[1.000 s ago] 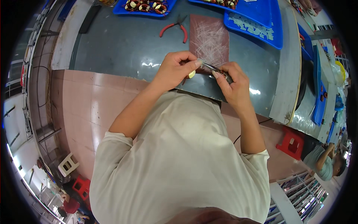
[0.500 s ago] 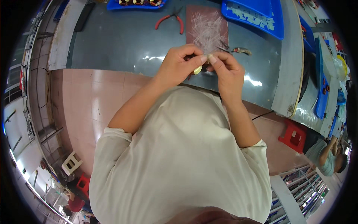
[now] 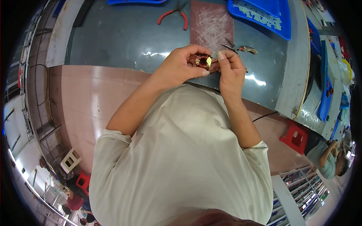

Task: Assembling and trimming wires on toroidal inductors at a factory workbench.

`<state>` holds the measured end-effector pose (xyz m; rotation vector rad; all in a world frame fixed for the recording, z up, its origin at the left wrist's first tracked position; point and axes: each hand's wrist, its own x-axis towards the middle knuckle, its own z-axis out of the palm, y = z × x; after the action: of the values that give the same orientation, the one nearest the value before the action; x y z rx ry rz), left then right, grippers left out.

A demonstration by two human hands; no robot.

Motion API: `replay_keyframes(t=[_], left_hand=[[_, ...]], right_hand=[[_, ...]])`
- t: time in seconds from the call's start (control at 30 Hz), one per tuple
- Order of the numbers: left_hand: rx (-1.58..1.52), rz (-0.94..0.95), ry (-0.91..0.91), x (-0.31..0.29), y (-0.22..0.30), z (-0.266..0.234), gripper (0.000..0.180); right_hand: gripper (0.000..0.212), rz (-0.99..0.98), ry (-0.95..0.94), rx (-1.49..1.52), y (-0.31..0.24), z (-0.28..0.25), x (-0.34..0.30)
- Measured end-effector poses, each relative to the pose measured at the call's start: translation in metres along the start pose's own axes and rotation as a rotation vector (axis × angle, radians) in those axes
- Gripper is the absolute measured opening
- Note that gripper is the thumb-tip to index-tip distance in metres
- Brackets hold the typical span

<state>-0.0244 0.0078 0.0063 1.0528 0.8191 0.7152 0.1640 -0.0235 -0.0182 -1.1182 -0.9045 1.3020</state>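
My left hand (image 3: 174,68) grips a ring-shaped coil (image 3: 203,61) wound with copper wire, its sides partly covered in pale yellow. The thumb lies along its near side and the fingers curl over the far side. Close against the coil's right, my right hand (image 3: 231,71) pinches thumb and forefinger together. Whatever sits in that pinch is too small to make out. Just beyond both hands, thin clear strips (image 3: 213,28) lie heaped on a reddish-brown mat (image 3: 194,37). A small cutting tool (image 3: 247,49) with a wrapped handle rests right of the mat.
Red-handled pliers (image 3: 184,19) lie left of the mat on the grey tabletop (image 3: 113,34). At the far right is a blue tray (image 3: 286,28) of pale flat pieces; another blue tray (image 3: 137,1) shows at the far edge. A red stool (image 3: 293,138) stands right of me; one person sits beyond it.
The coil has turned so its open ring now faces up, and it shows more fully between my hands. My left thumb has moved away from the right hand's fingertips. The view has shifted slightly.
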Motion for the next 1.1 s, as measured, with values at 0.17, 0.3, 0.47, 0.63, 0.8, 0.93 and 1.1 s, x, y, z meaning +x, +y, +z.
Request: replay_keyframes(t=[0.17,0.3,0.47,0.63,0.8,0.93,1.1], left_hand=[[0.023,0.099,0.114,-0.002,-0.001,-0.002,0.054],[0.092,-0.014,0.069,-0.002,-0.001,-0.008,0.052],[0.166,0.024,0.058,-0.004,0.001,-0.008,0.049],[0.253,0.097,0.076,-0.008,0.0,-0.007,0.045],[0.279,0.081,0.018,-0.005,-0.004,-0.007,0.046],[0.162,0.06,-0.032,-0.003,-0.012,-0.011,0.048],[0.11,0.054,-0.04,-0.001,-0.015,-0.01,0.053]], right_hand=[[0.014,0.036,0.012,-0.007,-0.005,0.0,-0.006],[0.013,-0.011,-0.003,-0.061,-0.012,0.003,-0.008],[0.012,0.02,-0.058,-0.063,-0.012,0.0,-0.01],[0.011,0.017,-0.075,-0.088,-0.01,0.0,-0.01],[0.011,-0.018,-0.087,-0.153,-0.002,0.0,-0.009],[0.012,-0.033,-0.077,-0.206,0.001,0.0,-0.009],[0.011,-0.07,-0.077,-0.237,0.006,-0.003,-0.009]])
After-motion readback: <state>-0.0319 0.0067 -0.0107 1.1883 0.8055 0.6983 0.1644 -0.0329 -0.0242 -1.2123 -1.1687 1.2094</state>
